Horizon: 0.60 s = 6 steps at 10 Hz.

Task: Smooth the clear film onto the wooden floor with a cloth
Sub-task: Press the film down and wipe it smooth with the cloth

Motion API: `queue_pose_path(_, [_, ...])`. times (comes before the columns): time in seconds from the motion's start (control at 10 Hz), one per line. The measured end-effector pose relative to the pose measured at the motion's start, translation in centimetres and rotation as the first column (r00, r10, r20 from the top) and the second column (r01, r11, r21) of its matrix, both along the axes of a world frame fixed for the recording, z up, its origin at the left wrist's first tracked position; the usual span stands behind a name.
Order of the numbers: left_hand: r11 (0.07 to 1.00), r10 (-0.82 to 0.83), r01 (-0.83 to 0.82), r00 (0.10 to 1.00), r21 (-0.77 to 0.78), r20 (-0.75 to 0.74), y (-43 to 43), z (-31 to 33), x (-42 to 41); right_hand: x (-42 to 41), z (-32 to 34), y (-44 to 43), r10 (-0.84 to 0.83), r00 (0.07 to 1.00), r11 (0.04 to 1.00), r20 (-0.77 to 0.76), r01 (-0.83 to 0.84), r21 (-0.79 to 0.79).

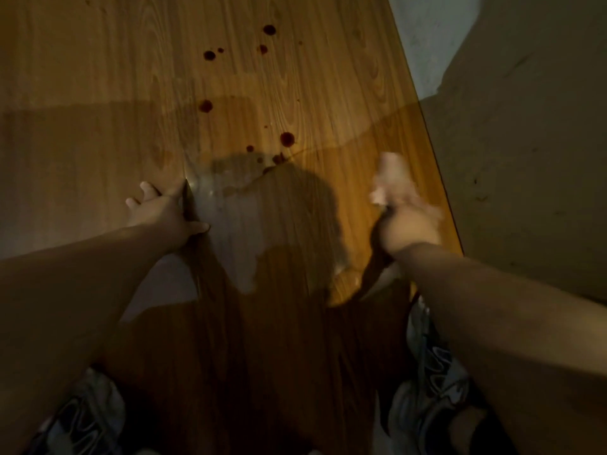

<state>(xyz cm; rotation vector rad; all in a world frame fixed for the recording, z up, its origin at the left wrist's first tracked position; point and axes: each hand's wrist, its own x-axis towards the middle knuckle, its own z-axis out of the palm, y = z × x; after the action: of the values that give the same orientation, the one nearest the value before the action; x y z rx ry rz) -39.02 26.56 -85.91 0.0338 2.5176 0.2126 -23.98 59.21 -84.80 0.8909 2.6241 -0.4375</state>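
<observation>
The thin, shiny clear film (pixel 230 218) lies flat on the brown wooden floor (pixel 98 60), directly in front of you and between your two arms. You can see it mostly by the pale reflection on its surface and by a faint straight edge on its left side.

Your left hand (pixel 161 208) rests palm down at this left edge. Its fingers are straight and spread wide, the thumb points toward the film, and it grips nothing.

Your right hand (pixel 410 228) is on the right side of the film, near the border of the floor. It is blurred, but it appears closed around a pale, crumpled cloth (pixel 391 172), which sticks out beyond the knuckles. I cannot tell whether the cloth touches the film at this moment.

Several round dark red spots (pixel 287 138) are scattered on the floor beyond the film, and the nearest ones are close to its far edge.

A plain grey-beige wall (pixel 525 159) runs along the right side of the floor. Black and white patterned fabric (pixel 427 372) shows under both your arms.
</observation>
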Motion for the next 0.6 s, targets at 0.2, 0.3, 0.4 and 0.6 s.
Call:
queue_pose_path(0.2, [0.998,-0.057,0.057,0.998,-0.019,-0.020,-0.3,0.2,0.3,-0.2,3.0,-3.2,-0.154,0.968,0.962,0.199,0.192,-0.191])
queue_pose_path(0.3, [0.997,-0.059,0.057,0.997,-0.042,-0.043,-0.6,1.4,0.1,-0.2,0.6,-11.2,0.136,0.990,0.976,0.026,-0.130,-0.175])
queue_pose_path(0.4, [0.995,-0.085,0.079,0.993,-0.066,-0.088,-1.1,2.5,-0.9,0.3,-0.5,-15.8,0.551,0.832,0.818,-0.059,-0.553,-0.160])
queue_pose_path(0.6, [0.988,-0.149,0.148,0.988,-0.034,-0.041,-1.8,2.1,-3.5,-3.4,-1.5,-6.1,0.327,0.942,0.941,-0.075,-0.332,-0.070])
